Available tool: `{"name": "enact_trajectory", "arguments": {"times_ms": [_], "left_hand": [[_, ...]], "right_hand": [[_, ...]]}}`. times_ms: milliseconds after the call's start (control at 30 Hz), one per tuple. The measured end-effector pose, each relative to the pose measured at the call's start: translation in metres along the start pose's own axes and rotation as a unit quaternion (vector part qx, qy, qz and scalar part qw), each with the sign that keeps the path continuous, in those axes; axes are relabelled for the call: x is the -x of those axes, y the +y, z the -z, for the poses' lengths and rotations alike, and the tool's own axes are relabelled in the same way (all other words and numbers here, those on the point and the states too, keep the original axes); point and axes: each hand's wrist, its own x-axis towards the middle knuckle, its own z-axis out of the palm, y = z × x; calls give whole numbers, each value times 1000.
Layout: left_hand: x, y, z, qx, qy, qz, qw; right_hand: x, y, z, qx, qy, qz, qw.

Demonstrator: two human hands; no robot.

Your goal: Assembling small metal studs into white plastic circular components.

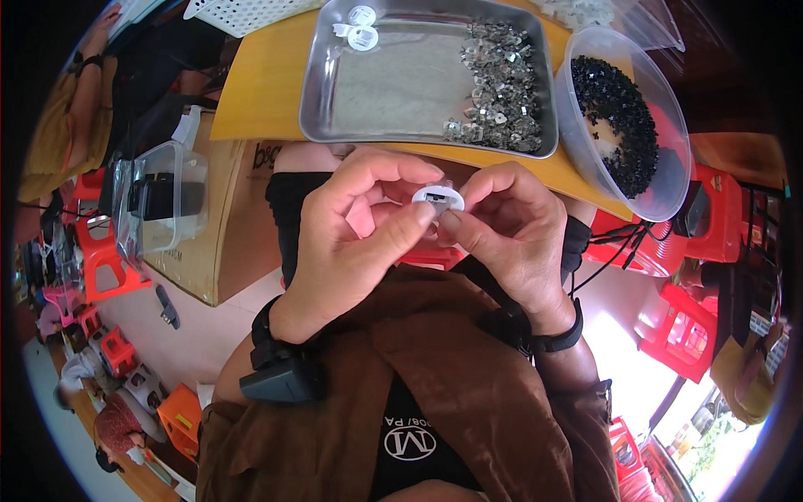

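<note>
Holding: left hand (pixel 355 230) and right hand (pixel 510 230) together pinch a small white disc (pixel 437 199) above the lap.
Handling: probably light, stiff, slippery; best gripped by its rim.
Bench: steel tray (pixel 335 100), bowl of black bits (pixel 661 180).

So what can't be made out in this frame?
- Head view: most of the small white round part is hidden by the fingertips of the left hand and right hand pinching it.
- Small metal pieces in the steel tray: too small to tell their shape.
- Black bits in the clear bowl: likewise too small.
- White basket: cut off by the top edge.
</note>
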Motion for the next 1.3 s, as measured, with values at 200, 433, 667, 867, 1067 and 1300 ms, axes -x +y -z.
{"name": "enact_trajectory", "arguments": {"times_ms": [200,433,667,867,1067,1300], "left_hand": [[-2,0,4,27,-39,22,999],[0,0,3,-88,-11,-1,996],[2,-4,13,-146,19,2,989],[8,-6,26,-82,5,45,996],[5,40,48,53,-39,47,997],[15,113,34,172,-268,-303,898]], "right_hand": [[-2,-2,7,-9,-29,-6,1000],[1,-3,4,16,-38,23,999],[-2,-4,2,155,-49,19,987],[-2,-9,-5,199,-76,6,977],[-10,-34,-1,263,-143,-12,954],[-2,-31,-11,335,-256,34,906]]}}
